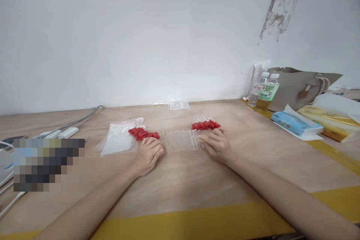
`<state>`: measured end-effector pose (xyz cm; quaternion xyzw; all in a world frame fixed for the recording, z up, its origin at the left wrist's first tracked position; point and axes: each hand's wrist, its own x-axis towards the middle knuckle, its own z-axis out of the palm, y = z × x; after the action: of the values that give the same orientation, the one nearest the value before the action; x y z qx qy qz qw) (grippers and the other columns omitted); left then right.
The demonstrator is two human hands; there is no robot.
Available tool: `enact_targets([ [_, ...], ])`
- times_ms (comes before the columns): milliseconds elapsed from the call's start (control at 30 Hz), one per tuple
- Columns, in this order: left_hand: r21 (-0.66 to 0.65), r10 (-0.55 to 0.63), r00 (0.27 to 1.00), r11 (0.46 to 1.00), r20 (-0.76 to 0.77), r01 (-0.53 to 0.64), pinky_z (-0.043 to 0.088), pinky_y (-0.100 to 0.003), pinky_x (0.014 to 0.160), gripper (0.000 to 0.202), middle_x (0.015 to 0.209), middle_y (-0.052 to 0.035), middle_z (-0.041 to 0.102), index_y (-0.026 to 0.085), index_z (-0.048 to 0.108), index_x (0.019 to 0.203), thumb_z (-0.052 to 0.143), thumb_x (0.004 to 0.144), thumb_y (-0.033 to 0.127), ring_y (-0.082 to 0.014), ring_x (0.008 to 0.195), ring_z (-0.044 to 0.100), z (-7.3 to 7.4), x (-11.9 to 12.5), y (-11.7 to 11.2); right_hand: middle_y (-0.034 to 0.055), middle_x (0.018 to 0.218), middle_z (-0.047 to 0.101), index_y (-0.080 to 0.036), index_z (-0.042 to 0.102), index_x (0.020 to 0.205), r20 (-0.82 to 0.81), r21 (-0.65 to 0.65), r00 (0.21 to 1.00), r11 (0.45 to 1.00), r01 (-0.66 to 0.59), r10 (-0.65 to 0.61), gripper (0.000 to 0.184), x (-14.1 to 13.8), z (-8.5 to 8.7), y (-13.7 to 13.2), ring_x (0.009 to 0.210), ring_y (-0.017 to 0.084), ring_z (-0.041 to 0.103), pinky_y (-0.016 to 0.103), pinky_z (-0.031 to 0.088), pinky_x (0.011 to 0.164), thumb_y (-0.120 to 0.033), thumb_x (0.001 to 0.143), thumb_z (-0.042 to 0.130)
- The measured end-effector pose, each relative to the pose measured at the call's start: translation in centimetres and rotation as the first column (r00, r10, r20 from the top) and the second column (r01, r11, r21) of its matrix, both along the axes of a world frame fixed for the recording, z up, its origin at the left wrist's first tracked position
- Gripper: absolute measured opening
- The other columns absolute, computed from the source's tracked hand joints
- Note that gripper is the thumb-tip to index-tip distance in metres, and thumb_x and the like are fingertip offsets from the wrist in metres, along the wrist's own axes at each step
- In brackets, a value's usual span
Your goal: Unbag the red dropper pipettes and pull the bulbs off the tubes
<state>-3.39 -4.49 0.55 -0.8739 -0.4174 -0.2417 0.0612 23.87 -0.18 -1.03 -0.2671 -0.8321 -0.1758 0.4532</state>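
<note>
A row of thin clear tubes lies side by side on the table between my two hands. My left hand rests at the row's left end with its fingers curled together; what they hold, if anything, is hidden. Just beyond it is a bunch of small red pieces, partly over clear plastic bags. At the row's right end, my right hand has its fingers bent in, the tips touching the last tubes. Behind that hand lies a second bunch of red tips with thin whitish stems pointing toward the wall.
A small clear packet lies near the wall. To the right stand two drink bottles, a grey bag and tissue packs, one blue, one yellow. Cables and a power strip are at left. Yellow tape edges the table.
</note>
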Motion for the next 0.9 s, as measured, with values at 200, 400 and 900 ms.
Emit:
enact_targets([
  [200, 0.012, 0.121, 0.947, 0.991, 0.296, -0.131, 0.042, -0.030, 0.079, 0.024, 0.090, -0.0052, 0.051, 0.019, 0.054, 0.096, 0.033, 0.089, 0.027, -0.0161, 0.086, 0.049, 0.5, -1.4, 1.1, 0.0038, 0.079, 0.062, -0.019, 0.056, 0.109, 0.010, -0.304, 0.980, 0.933, 0.190, -0.196, 0.031, -1.4, 0.2, 0.6, 0.075, 0.015, 0.048, 0.033, 0.024, 0.076, -0.016, 0.082, 0.040],
  [400, -0.007, 0.459, 0.782, 0.864, 0.421, -0.503, 0.043, -0.035, 0.084, 0.030, 0.091, -0.0075, 0.048, 0.016, 0.059, 0.101, 0.039, 0.081, 0.027, -0.0208, 0.093, 0.049, 1.8, -5.2, 2.7, 0.0033, 0.073, 0.062, -0.016, 0.059, 0.088, -0.020, -0.421, 0.969, 0.881, 0.216, -0.247, 0.020, -2.9, 0.0, 1.2, 0.074, 0.016, 0.052, 0.033, 0.023, 0.076, -0.016, 0.077, 0.043],
  [900, 0.040, 0.518, 0.773, 0.821, 0.366, -0.570, 0.041, -0.029, 0.067, 0.019, 0.081, -0.0011, 0.061, 0.020, 0.055, 0.079, 0.051, 0.076, 0.038, -0.0171, 0.072, 0.053, 2.2, -7.1, 3.9, 0.0048, 0.083, 0.058, -0.021, 0.062, 0.092, 0.152, -0.364, 0.972, 0.904, 0.224, -0.180, 0.029, -3.2, -0.8, 1.3, 0.083, 0.018, 0.047, 0.034, 0.023, 0.076, -0.043, 0.082, 0.047],
])
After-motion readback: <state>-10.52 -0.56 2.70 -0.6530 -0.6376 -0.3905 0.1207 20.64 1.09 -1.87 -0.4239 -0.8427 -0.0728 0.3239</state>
